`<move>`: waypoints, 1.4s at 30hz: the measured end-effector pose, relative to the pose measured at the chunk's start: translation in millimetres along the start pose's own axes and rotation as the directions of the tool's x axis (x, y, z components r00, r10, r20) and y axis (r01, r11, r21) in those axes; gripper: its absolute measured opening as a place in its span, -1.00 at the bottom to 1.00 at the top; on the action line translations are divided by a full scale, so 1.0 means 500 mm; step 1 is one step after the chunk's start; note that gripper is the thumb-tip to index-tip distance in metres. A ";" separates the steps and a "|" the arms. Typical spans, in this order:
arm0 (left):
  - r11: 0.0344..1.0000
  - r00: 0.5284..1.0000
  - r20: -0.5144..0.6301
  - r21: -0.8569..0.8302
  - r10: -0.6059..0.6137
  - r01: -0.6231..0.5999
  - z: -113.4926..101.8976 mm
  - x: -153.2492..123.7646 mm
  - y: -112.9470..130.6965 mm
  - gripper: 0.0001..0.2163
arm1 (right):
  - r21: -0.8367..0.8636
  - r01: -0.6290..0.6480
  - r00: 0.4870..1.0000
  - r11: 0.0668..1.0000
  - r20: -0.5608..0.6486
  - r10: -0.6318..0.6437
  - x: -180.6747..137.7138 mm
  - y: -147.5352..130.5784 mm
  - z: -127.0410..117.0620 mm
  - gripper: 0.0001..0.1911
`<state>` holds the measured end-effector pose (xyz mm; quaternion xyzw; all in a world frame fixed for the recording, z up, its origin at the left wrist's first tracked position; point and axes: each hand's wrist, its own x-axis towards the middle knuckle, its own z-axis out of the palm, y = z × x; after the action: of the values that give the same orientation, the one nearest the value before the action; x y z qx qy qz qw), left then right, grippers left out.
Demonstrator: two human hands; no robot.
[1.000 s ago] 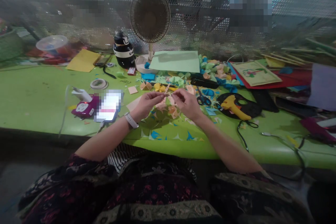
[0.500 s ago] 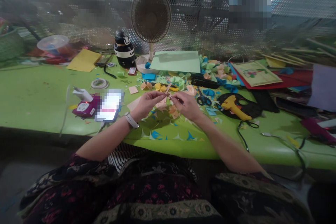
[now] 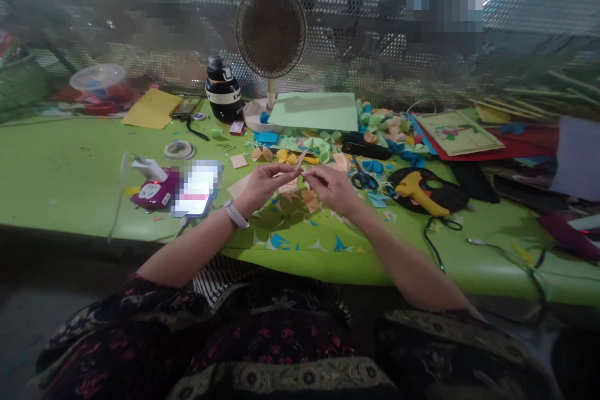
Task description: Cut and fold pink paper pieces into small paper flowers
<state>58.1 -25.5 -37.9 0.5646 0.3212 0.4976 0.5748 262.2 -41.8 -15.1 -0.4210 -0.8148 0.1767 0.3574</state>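
Over the paper-strewn middle of the green table, my left hand [image 3: 265, 186] pinches a small peach-coloured paper piece [image 3: 300, 158] between thumb and fingers. My right hand [image 3: 332, 187] meets it at the fingertips, closed in a pinch at the lower end of the paper; what exactly sits between those fingertips is too small to make out. Beneath the hands lie peach paper cutouts [image 3: 310, 201] and blue and pale scraps [image 3: 278, 241]. Dark-handled scissors [image 3: 364, 180] rest just to the right of my right hand.
A yellow glue gun [image 3: 422, 194] lies on a black pad at right, its cord trailing forward. At left are a phone [image 3: 197, 189], a purple power adapter [image 3: 157, 192] and a tape roll [image 3: 179, 150]. Behind stand a black bottle [image 3: 224, 97] and a fan [image 3: 270, 31].
Both hands stay almost in place, fingertips still together around the small paper. The whole view has shifted very slightly.
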 end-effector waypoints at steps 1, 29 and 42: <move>1.000 1.000 0.000 0.000 0.004 -0.004 0.000 0.000 -0.001 -0.74 | 0.003 0.002 1.000 1.000 0.001 -0.002 0.000 0.000 0.000 -0.74; 0.999 0.999 -0.003 0.030 0.036 -0.036 0.003 -0.004 0.007 -0.71 | 0.027 0.003 1.000 1.000 0.021 -0.004 0.002 -0.009 -0.005 -0.72; 0.998 0.998 -0.007 0.035 0.060 -0.060 0.006 -0.006 -0.001 -0.75 | 0.123 -0.017 0.996 0.992 0.094 0.005 0.001 -0.011 -0.007 -0.66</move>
<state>60.2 -29.4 -38.5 0.5821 0.3150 0.5112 0.5483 261.4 -44.5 -9.4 -0.3937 -0.8159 0.2482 0.3430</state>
